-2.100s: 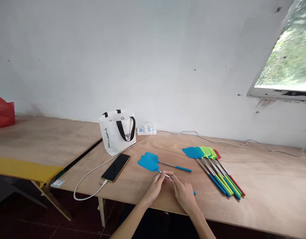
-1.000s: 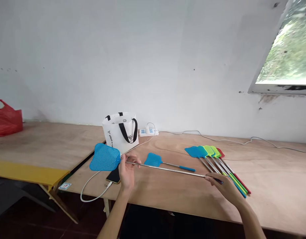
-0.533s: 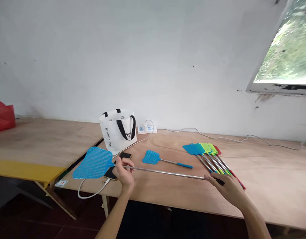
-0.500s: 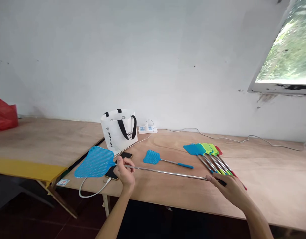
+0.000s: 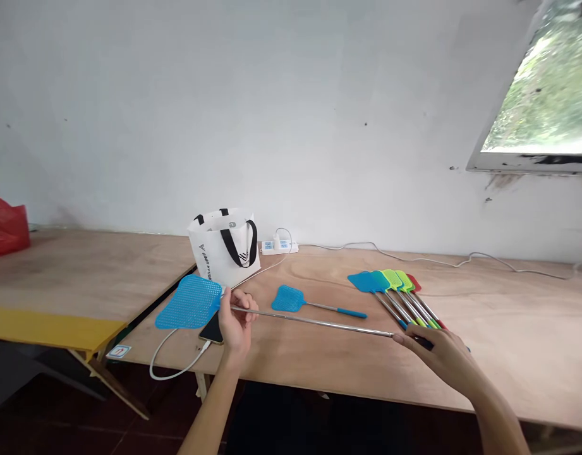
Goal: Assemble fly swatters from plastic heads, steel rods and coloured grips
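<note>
A blue fly swatter (image 5: 190,303) with its metal rod drawn out long is held level above the table's front edge. My left hand (image 5: 237,320) is closed on the rod just beside the blue head. At the other end, my right hand (image 5: 437,354) wraps round the dark handle, most of which it hides. A shorter blue swatter (image 5: 289,299) lies on the table behind the rod. Several swatters in a fanned row, with blue, yellow-green (image 5: 393,279) and red heads, lie beyond my right hand, which covers part of their handles.
A white tote bag (image 5: 224,249) stands by the wall, left of a power strip (image 5: 278,246). A phone (image 5: 212,330) with a white cable lies partly behind my left hand. A second table (image 5: 82,265) on the left bears a red plastic bag (image 5: 6,226).
The swatter's head has moved slightly right and turned a little. My left hand's fingers have shifted on the rod. My right hand keeps its hold, and the view has moved slightly.
</note>
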Demonstrator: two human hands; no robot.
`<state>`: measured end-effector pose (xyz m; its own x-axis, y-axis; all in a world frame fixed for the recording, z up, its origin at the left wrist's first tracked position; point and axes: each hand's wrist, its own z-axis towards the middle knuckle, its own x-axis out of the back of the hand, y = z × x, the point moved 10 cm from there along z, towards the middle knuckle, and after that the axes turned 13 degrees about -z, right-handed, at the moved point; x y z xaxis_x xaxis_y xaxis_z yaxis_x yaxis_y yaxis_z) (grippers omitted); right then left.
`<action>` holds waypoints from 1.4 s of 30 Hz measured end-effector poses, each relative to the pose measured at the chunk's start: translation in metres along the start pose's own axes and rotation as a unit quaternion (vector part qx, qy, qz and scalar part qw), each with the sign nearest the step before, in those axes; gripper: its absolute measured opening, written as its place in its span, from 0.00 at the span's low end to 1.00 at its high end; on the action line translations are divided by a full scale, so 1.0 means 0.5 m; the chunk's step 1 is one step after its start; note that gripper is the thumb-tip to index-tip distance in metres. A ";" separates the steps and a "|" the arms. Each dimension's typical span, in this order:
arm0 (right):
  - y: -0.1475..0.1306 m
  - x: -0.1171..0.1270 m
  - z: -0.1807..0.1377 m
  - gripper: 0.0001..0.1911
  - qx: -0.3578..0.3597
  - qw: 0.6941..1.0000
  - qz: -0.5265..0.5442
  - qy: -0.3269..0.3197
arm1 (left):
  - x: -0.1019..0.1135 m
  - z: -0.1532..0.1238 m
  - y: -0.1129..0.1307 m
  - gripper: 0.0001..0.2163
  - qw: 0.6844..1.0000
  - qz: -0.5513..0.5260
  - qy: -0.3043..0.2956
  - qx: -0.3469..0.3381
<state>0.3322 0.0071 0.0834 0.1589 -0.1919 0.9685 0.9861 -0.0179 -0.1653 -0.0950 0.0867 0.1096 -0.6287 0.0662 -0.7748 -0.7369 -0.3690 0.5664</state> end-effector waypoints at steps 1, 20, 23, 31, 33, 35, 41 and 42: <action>-0.001 -0.006 0.003 0.31 0.003 1.000 0.002 -0.007 | -0.005 -0.001 0.003 0.24 1.000 -0.006 -0.010 -0.005; -0.049 -0.037 0.024 0.33 0.045 0.999 0.012 0.024 | 0.050 0.002 0.017 0.24 0.977 -0.163 0.135 0.023; -0.051 -0.033 0.019 0.33 0.039 0.998 0.017 0.038 | 0.066 0.012 0.021 0.24 0.984 -0.091 0.150 -0.011; -0.089 -0.025 0.016 0.33 0.038 0.997 0.025 0.061 | 0.092 0.020 0.042 0.27 0.978 0.073 0.169 -0.093; -0.127 -0.028 0.015 0.33 0.061 0.995 0.029 0.070 | 0.073 0.006 0.004 0.27 0.981 0.095 0.153 -0.066; -0.171 -0.034 0.012 0.33 0.087 0.992 0.024 0.083 | 0.046 -0.010 -0.048 0.28 0.988 0.098 0.120 -0.021; -0.222 -0.057 0.009 0.34 0.073 0.991 0.000 0.108 | 0.023 -0.035 -0.101 0.29 0.992 0.093 0.085 0.001; -0.224 -0.062 0.009 0.33 0.071 0.992 0.001 0.107 | 0.023 -0.037 -0.103 0.30 0.992 0.094 0.082 0.003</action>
<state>0.2173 0.0192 0.0727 0.1611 -0.3967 0.9037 0.9853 0.1172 -0.1243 -0.0595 0.0895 0.0665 -0.7070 -0.1562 -0.6898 -0.6116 -0.3549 0.7071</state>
